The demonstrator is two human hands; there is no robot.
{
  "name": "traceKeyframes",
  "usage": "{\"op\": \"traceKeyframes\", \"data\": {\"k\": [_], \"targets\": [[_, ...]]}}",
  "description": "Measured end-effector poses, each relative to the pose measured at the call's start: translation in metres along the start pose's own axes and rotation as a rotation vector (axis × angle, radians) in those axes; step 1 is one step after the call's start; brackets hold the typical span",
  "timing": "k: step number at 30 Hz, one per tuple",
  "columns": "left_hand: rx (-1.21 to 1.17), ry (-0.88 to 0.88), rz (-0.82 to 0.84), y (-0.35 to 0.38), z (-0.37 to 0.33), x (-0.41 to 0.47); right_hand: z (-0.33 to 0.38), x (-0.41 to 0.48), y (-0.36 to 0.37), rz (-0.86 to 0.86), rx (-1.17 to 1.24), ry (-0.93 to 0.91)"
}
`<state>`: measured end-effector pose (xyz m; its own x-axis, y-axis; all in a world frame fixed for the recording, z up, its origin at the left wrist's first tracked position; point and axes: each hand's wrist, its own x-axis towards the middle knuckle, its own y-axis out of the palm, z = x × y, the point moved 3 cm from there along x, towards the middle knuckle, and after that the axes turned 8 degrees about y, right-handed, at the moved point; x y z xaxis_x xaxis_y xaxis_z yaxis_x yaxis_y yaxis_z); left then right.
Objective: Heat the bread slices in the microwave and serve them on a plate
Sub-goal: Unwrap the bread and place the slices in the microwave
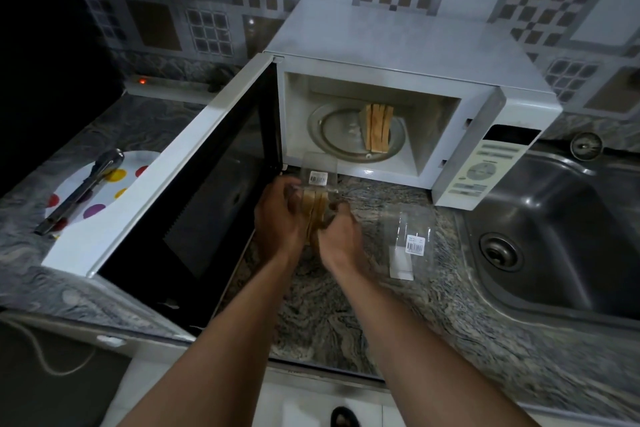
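Landmark: the microwave point(398, 45) stands on the desk point(346, 305), its door point(156, 191) swung open to the left.
Held bread: a few bread slices point(316, 208), partly inside a clear wrapper point(318, 170), are held just in front of the microwave's opening, low over the desk.
Left hand: the left hand point(277, 215) has its fingers curled round the left side of the stack.
Right hand: the right hand point(341, 234) has its fingers pinched on the right side; whether on bread or wrapper, I cannot tell.
Long axis: the slices stand on edge and run lengthwise toward the opening; the wrapper's loose end points into it.
Already inside: a second stack point(377, 128) stands on edge on the turntable point(332, 135), right of its centre.
Coming move: probably straight ahead and slightly up, onto the turntable's free left half; the left hand is nearer that side.
Plate: a spotted plate point(138, 163) with tongs point(83, 191) lies left of the microwave, beyond the door.
Spare wrapper: an empty wrapper point(412, 243) lies in front of the microwave, toward its right.
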<state>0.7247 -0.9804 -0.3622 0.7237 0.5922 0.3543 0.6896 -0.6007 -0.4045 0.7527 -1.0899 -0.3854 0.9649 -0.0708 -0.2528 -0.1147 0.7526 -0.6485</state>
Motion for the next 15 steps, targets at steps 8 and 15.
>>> {"op": "traceKeyframes", "data": {"k": [8,15], "targets": [[0.043,0.064,0.021,0.005,0.004,0.005,0.015,0.015,0.018,0.050,-0.133,0.055],[0.038,0.123,-0.012,0.003,0.004,0.007,0.021,0.016,0.015,0.001,-0.314,-0.017]]}}
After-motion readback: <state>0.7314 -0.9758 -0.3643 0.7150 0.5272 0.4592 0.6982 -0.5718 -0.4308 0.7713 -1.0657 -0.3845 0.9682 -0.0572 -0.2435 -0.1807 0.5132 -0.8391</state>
